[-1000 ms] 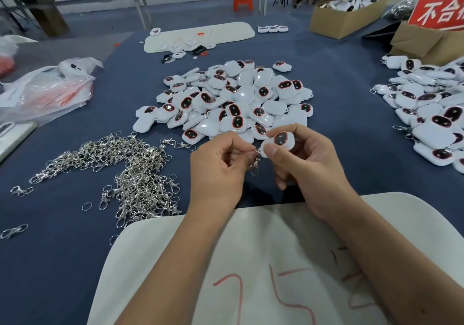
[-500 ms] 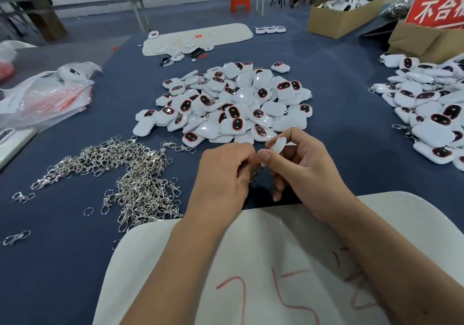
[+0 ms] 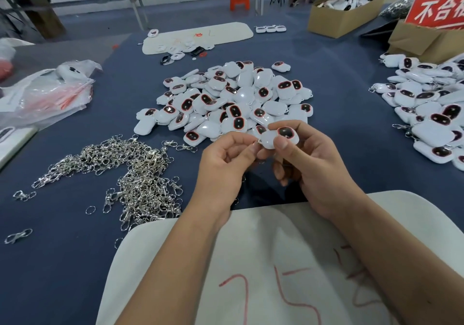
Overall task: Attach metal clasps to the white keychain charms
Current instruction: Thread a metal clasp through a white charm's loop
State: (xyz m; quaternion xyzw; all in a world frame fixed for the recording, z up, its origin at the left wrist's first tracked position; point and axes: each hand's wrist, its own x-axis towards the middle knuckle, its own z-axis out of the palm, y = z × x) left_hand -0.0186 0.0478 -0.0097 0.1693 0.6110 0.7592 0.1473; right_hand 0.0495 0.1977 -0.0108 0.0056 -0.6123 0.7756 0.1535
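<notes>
Since half a second ago the white charm (image 3: 280, 137) has turned from edge-on to face up, its dark red-rimmed window now showing, and both hands have lifted a little toward the pile. The right hand (image 3: 310, 162) pinches that charm between thumb and forefinger, the thumb pressed on its near edge, the other fingers curled loosely beneath. The left hand (image 3: 221, 167) meets it from the left, thumb and forefinger closed on a small metal clasp (image 3: 255, 141) at the charm's left corner; only a glint of the clasp shows, so whether it is already hooked through cannot be told. Both hands hover above the blue table cloth (image 3: 62, 262), just in front of the central pile of charms (image 3: 226, 101), which lies in a loose heap with some faces up and some down. To the left of the hands sprawls a tangle of silver clasps (image 3: 130, 171), with a few stray ones lying apart nearer the left edge. A second heap of charms (image 3: 426, 108) sits at the right edge, some with clasps showing. The forearms cross a white board (image 3: 251, 262) marked with red handwriting at the near edge of the table
</notes>
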